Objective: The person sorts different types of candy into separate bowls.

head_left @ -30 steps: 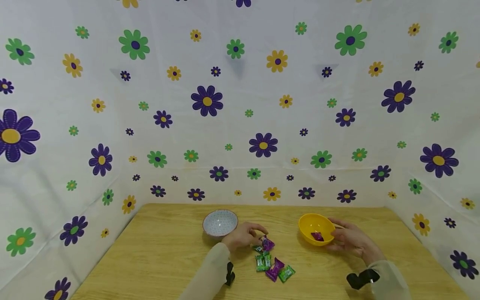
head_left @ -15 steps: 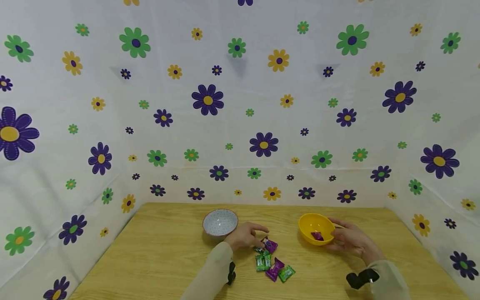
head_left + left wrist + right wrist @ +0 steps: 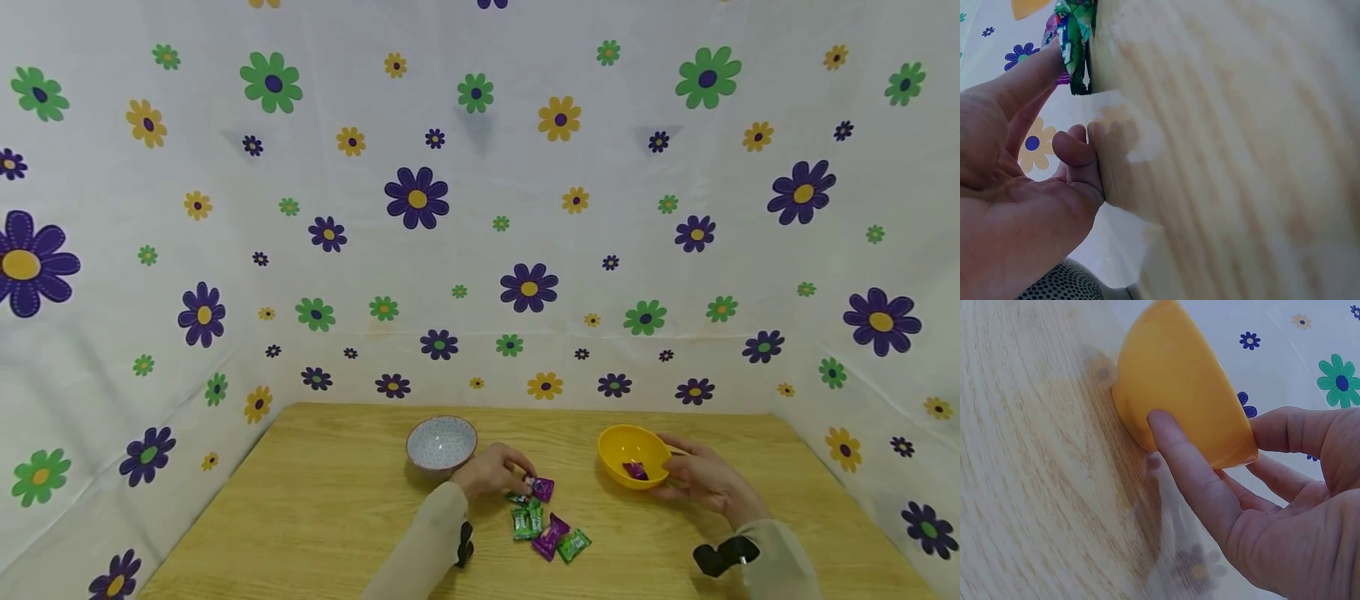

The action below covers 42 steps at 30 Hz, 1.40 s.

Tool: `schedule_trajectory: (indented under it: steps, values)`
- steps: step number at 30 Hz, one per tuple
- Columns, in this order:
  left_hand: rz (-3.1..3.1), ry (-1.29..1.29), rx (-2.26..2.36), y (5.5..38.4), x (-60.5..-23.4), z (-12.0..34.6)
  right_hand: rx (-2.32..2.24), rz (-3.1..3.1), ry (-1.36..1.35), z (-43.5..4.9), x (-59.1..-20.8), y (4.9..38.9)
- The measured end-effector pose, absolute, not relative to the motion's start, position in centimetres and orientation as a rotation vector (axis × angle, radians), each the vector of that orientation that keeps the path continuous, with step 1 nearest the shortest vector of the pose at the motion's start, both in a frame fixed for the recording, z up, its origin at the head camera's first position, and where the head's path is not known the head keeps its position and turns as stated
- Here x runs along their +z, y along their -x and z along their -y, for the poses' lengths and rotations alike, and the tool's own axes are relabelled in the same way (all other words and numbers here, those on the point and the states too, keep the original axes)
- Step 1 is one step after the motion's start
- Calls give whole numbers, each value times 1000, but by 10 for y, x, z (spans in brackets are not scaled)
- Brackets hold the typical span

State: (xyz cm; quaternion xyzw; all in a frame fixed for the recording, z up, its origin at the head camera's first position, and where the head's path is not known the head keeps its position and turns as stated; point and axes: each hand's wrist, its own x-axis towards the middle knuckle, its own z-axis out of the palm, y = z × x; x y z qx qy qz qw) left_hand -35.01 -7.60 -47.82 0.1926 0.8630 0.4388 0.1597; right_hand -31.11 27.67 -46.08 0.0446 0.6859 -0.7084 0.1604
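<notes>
A purple-wrapped candy (image 3: 543, 488) lies at the far end of a small candy pile, and my left hand (image 3: 486, 472) is there, thumb and bent index finger pinching its near side. A green candy (image 3: 1074, 47) sits close by the thumb in the left wrist view, with some purple wrapper behind it. My right hand (image 3: 701, 479) grips the yellow bowl (image 3: 633, 442) from its right, one digit along the outer wall (image 3: 1166, 381) and another at the rim. Inside the bowl is a purple candy (image 3: 635, 471).
A pale patterned bowl (image 3: 441, 444) with a red rim stands just left of my left hand. Nearer me lie green candies (image 3: 527, 522), another purple candy (image 3: 551, 537) and a green one (image 3: 574, 546). Flowered cloth (image 3: 465, 275) surrounds the wooden table (image 3: 300, 500).
My left index finger has bent down from a raised, straight pose to the purple candy, which has shifted slightly right. My right hand keeps its hold on the yellow bowl.
</notes>
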Motion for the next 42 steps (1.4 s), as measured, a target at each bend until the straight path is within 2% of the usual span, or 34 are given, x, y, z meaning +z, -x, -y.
schedule_trajectory:
  steps: [42]
  values:
    - [-2449,-442,1388,346,-482,67,-2027,-1956,-150,-279,-461,312]
